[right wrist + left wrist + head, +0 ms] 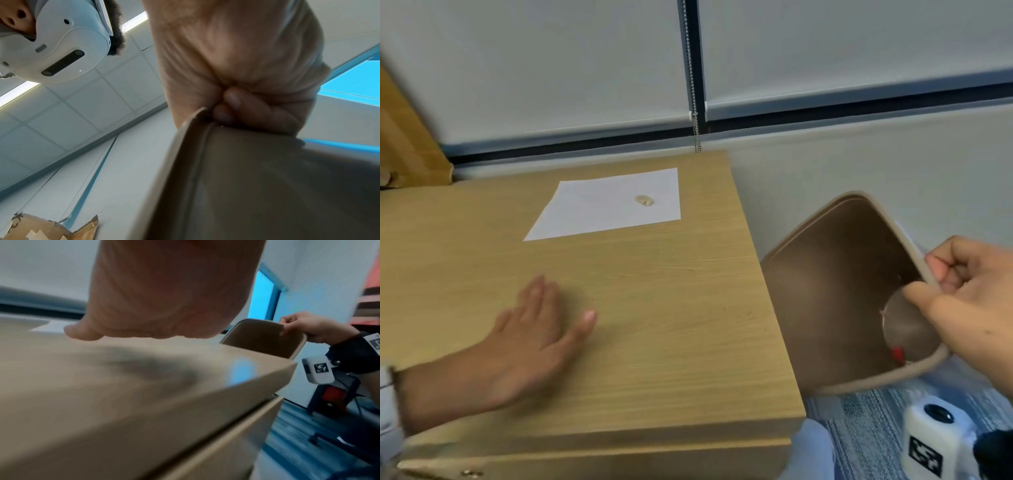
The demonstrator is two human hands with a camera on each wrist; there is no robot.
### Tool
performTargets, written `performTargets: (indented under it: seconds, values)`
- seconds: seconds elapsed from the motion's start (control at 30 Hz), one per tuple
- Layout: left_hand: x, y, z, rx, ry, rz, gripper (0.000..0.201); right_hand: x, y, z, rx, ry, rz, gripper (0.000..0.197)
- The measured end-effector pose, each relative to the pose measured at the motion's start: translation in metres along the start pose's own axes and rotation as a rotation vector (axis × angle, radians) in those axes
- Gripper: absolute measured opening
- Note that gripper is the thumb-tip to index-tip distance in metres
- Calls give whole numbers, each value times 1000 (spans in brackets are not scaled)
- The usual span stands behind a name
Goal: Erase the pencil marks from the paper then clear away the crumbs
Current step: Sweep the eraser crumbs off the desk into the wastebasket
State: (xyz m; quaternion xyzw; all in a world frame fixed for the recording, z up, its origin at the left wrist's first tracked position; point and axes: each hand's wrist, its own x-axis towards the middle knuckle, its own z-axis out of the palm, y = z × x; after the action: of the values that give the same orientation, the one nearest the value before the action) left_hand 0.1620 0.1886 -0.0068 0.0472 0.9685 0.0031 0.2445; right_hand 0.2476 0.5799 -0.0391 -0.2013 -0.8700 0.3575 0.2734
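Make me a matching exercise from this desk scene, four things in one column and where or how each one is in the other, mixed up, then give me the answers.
Things
1. eraser
2. paper
3. left hand
4. right hand

States
A. flat, fingers straight, on the desk
B. grips the rim of the brown bin beside the desk
C. lies on the white sheet
D. lies flat at the far side of the desk

Pairs: 1-C, 2-D, 3-A, 4-B
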Motion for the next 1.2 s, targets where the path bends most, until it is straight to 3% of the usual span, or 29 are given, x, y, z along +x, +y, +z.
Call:
performTargets:
  seconds: [0.03,0.13,0.2,0.3,0.4,0.47,0.57,0.67,0.73,0.8,0.9,0.97,1.1,1.2]
  values:
    - [-4,-9,7,25,-45,-38,142,0,-1,0,1,-1,-3,22]
    - [-12,11,24,39,-71,-29,125,-1,-3,0,-6,12,-17,27]
    - [-9,51,28,27,-32,111,126,-3,-8,-1,-13,21,-47,33]
    - [-5,131,34,14,-14,325,111,-9,-19,-1,24,-1,-44,26]
    - [-16,205,35,-50,-128,558,96,-12,-19,-2,2,-34,-35,28]
    - [-27,227,27,-173,-248,686,90,-14,-18,-3,16,-68,-15,27]
    - [-32,210,10,-285,-180,692,82,-14,-11,-3,-5,-20,26,32]
    - [-10,144,2,-219,-33,451,82,-15,-9,1,-22,8,29,28]
    - [0,101,5,-96,-30,256,96,-13,-10,3,15,-11,39,18]
    - [0,89,16,48,-77,187,101,-10,-10,6,19,-35,38,21]
    - [-7,134,33,114,-83,305,91,-9,-19,10,21,-40,13,18]
    - [-12,174,39,165,-111,458,97,-10,-21,12,26,-38,15,18]
    - [-20,213,33,157,-289,721,93,-13,-11,13,56,-30,22,18]
    - [-12,202,6,-68,-168,724,83,-7,21,13,149,-19,101,19]
